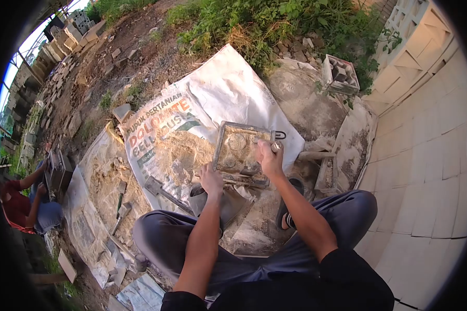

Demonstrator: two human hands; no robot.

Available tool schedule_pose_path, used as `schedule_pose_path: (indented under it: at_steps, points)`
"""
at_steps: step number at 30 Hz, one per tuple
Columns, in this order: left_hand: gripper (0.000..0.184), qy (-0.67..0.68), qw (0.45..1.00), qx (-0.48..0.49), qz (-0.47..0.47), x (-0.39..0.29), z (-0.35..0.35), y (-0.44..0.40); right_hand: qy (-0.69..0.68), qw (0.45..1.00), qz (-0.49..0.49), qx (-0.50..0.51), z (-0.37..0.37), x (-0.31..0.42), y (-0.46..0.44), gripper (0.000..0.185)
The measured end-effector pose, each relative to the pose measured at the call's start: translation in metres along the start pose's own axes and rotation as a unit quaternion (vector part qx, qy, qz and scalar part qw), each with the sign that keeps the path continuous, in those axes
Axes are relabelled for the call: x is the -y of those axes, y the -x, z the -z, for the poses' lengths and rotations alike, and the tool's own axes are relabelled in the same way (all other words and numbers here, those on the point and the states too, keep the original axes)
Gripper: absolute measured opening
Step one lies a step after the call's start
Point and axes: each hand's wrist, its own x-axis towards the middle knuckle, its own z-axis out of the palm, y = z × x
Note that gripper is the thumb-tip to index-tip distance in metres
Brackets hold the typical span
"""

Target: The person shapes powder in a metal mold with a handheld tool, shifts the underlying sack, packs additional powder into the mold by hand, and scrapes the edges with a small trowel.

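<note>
A square metal-edged mould (pixel 237 146) with a round relief pattern inside lies in front of me, partly over the white printed sack (pixel 233 78). My left hand (pixel 211 181) is at its lower left corner, fingers bent; what they grip is hard to make out. At the mould's right side is my right hand (pixel 270 158), its fingers curled round a small light-coloured piece whose end shows beside the thumb. Pale powder (pixel 189 150) is heaped on the sack left of the mould. A hammer-like tool (pixel 166 194) rests near my left knee.
More tools, including a green-handled brush (pixel 120 197), lie on the dusty sheet at left. A co-worker in a red top (pixel 21 199) sits at the far left. A box of rubble (pixel 340 75) stands at the upper right. Pale blocks (pixel 420 150) line the right side.
</note>
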Motion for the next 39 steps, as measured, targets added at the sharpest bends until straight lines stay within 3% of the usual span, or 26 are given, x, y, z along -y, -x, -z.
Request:
schedule_pose_path:
  at_steps: [1, 3, 6, 8, 10, 12, 14, 16, 19, 22, 24, 28, 32, 33, 39]
  points:
    - [0.057, 0.0, 1.0, -0.001, -0.002, -0.009, -0.004, 0.001, 0.014, 1.0, -0.013, -0.021, -0.01, 0.024, 0.002, 0.035]
    - [0.085, -0.06, 0.993, 0.081, -0.065, -0.017, -0.019, 0.014, 0.041, 0.999, -0.01, -0.018, -0.021, 0.051, 0.004, 0.036]
    - [0.095, -0.088, 0.987, 0.108, -0.075, -0.012, -0.026, 0.014, 0.073, 0.997, 0.017, 0.007, -0.005, 0.021, 0.009, 0.037]
    - [0.094, -0.08, 0.985, 0.13, -0.081, -0.01, -0.023, 0.013, 0.144, 0.982, 0.107, 0.06, 0.019, -0.027, 0.012, 0.035]
    - [0.095, -0.071, 0.981, 0.175, -0.039, -0.016, -0.021, 0.009, 0.144, 0.985, 0.068, 0.061, 0.011, -0.004, 0.007, 0.035]
    - [0.097, -0.053, 0.98, 0.188, -0.048, -0.015, -0.02, 0.005, 0.107, 0.994, -0.014, -0.024, 0.003, 0.014, 0.011, 0.033]
    - [0.1, -0.063, 0.978, 0.198, -0.027, -0.014, -0.026, 0.006, 0.081, 0.996, -0.021, -0.012, 0.003, 0.042, 0.005, 0.033]
    - [0.102, -0.055, 0.978, 0.202, -0.022, -0.015, -0.024, 0.009, 0.14, 0.99, -0.012, 0.025, 0.0, 0.061, 0.006, 0.032]
    - [0.104, -0.048, 0.976, 0.212, -0.027, -0.014, -0.022, 0.009, 0.173, 0.984, 0.037, 0.033, 0.028, -0.007, 0.018, 0.031]
    - [0.1, -0.035, 0.974, 0.225, -0.014, -0.017, -0.017, 0.007, 0.166, 0.982, 0.066, 0.059, 0.023, -0.001, 0.014, 0.032]
    - [0.099, -0.025, 0.974, 0.224, -0.005, -0.014, -0.018, 0.005, 0.093, 0.996, -0.006, 0.002, 0.009, 0.019, 0.017, 0.035]
    - [0.094, -0.011, 0.976, 0.217, -0.012, -0.007, -0.028, 0.005, 0.072, 0.995, 0.009, 0.064, -0.004, 0.048, 0.015, 0.036]
    - [0.075, -0.01, 0.982, 0.185, -0.02, -0.009, -0.029, 0.005, 0.147, 0.989, -0.001, 0.023, 0.017, -0.009, 0.011, 0.038]
    - [0.073, -0.01, 0.981, 0.192, -0.013, -0.012, -0.026, 0.002, 0.096, 0.995, -0.013, 0.039, 0.014, -0.002, 0.009, 0.037]
    - [0.071, 0.019, 0.985, 0.167, -0.036, 0.007, -0.035, 0.004, 0.104, 0.993, 0.02, 0.043, -0.017, 0.04, 0.005, 0.036]
